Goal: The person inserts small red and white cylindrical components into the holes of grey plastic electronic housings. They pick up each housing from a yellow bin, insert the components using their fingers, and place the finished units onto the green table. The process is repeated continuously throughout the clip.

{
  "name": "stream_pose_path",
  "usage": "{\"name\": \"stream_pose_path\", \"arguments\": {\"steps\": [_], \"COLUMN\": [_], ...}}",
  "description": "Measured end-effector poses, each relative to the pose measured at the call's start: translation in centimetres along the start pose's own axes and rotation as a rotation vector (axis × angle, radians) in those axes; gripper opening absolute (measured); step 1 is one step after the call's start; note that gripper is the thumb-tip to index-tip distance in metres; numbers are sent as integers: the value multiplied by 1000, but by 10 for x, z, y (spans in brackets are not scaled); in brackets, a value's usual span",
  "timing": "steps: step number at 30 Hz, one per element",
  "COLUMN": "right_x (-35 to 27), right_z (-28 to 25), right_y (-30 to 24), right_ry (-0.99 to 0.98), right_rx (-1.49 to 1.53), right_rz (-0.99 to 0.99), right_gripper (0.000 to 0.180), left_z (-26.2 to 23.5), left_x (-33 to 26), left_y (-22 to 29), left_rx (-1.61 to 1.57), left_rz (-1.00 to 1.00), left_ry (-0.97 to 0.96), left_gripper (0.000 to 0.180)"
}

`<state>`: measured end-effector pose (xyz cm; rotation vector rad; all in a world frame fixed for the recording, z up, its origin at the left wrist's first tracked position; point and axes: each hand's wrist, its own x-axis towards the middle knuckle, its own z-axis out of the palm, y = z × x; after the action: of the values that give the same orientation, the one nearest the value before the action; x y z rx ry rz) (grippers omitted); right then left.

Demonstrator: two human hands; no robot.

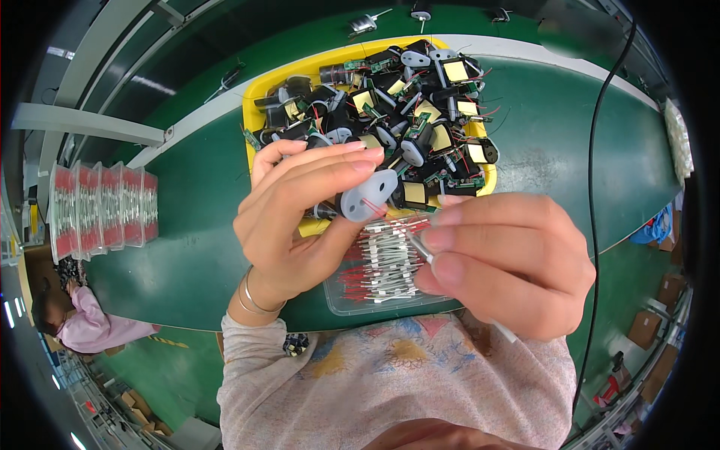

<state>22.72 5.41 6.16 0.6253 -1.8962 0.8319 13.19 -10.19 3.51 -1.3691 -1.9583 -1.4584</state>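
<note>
My left hand [304, 199] is closed around a small device with a translucent white oval end cap [365, 201]. The cap has dark holes, and thin red wire comes out of its near side. My right hand [517, 259] pinches a slim pale stick [505, 331], whose tip points toward the cap. The stick's middle is hidden by my fingers. Below both hands sits a clear plastic tray [352, 308] of thin white pieces with red ends [386, 262]. Beyond them, a yellow bin [491, 176] is heaped with similar black devices carrying green circuit boards and cream pads.
Stacked clear trays [105, 206] of red-and-white pieces stand on the green table [555, 142] at left. A black cable [592, 165] hangs down the right side. Several loose devices [365, 24] lie beyond the pale rail. Another person [97, 319] in pink sits far left.
</note>
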Motion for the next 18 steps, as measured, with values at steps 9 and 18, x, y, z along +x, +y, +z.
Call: {"name": "stream_pose_path", "arguments": {"steps": [9, 18], "right_x": [0, -2], "right_z": [3, 4], "right_y": [0, 13], "right_ry": [37, -46], "right_rx": [18, 6], "right_rz": [57, 16], "right_gripper": [29, 26], "left_z": [0, -4], "left_x": [0, 1], "left_y": [-2, -1], "left_rx": [7, 40], "left_rz": [4, 32], "left_ry": [-11, -109], "left_gripper": [29, 34]}}
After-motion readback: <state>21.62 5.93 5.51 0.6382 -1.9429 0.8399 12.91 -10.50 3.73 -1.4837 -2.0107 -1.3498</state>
